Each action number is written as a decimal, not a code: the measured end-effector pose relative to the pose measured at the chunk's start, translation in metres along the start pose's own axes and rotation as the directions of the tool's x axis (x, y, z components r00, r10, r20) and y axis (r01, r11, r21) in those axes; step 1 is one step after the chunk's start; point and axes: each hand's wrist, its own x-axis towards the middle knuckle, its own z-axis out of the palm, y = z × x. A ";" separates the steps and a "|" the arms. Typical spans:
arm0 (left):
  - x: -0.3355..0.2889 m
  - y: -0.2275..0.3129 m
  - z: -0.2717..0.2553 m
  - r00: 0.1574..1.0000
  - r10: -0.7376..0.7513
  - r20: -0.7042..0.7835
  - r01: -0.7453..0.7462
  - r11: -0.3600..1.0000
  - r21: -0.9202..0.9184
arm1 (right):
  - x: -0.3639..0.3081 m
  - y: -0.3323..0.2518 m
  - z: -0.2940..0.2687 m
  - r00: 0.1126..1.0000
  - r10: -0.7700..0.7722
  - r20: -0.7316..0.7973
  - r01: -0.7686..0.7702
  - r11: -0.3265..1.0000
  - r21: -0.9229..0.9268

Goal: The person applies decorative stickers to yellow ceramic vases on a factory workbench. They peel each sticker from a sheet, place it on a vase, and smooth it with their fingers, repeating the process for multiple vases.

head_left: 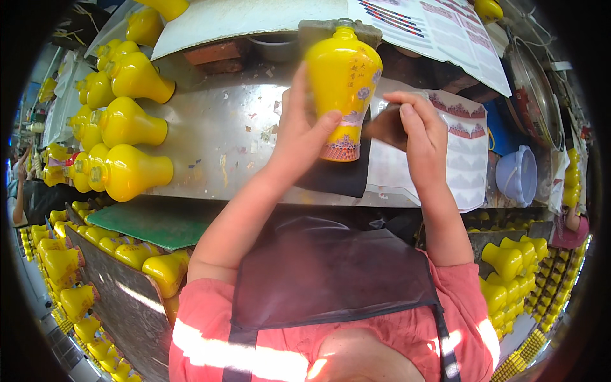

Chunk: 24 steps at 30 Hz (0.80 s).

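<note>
**Over the metal bench: one vase in hand, decal work at its flank**

At the centre of the steel worktop (216,137), the left hand (299,130) is closed around the lower body of a yellow vase (344,79), thumb across the front just above the patterned foot band, fingers behind. The vase is held clear of the bench, neck pointing away from the person, over a dark cloth pad (337,175). The right hand (420,130) pinches a small dark piece (387,125), fingers curled and pressed together, its edge touching the vase's right flank. What that piece is cannot be told from this view.

Risks, as judged:
- The glazed surface looks smooth; a one-handed grip near the foot leaves the heavier shoulder unsupported, so a slip could drop the vase onto the metal.
- Sideways pressure from the right hand could turn the vase in the left palm and smear or misplace the printed pattern.
- The thumb lies close to the decorated band and may rub it.

Pose: both forearms rise from the lower edge, elbows bent, wrists converging on the vase; the left wrist is cocked back, the right bent inward.

Around: a row of finished yellow vases (130,172) lies on its side at the bench's left; a printed decal sheet (464,153) lies under the right hand; a pale blue cup (519,175) stands further right.
</note>
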 end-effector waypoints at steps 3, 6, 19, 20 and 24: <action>-0.003 -0.002 -0.004 0.997 -0.040 0.063 0.052 0.976 -0.210 | 0.009 0.013 0.002 0.978 0.196 0.072 -0.170 0.948 -0.271; -0.002 -0.002 -0.011 0.997 -0.009 0.080 0.034 0.944 -0.328 | 0.009 0.028 0.015 0.972 0.200 0.127 -0.146 0.927 -0.344; -0.003 0.002 -0.006 0.996 -0.080 0.046 0.092 0.848 -0.521 | 0.028 0.020 -0.010 0.987 0.130 -0.091 -0.130 0.991 0.015; -0.002 0.001 -0.006 0.994 -0.099 0.038 0.104 0.834 -0.542 | 0.027 0.019 -0.011 0.958 0.071 -0.278 -0.097 0.992 -0.080; -0.002 -0.001 -0.002 0.995 -0.096 0.021 0.095 0.882 -0.463 | -0.003 0.026 0.010 0.818 -0.574 0.038 0.508 0.690 -0.516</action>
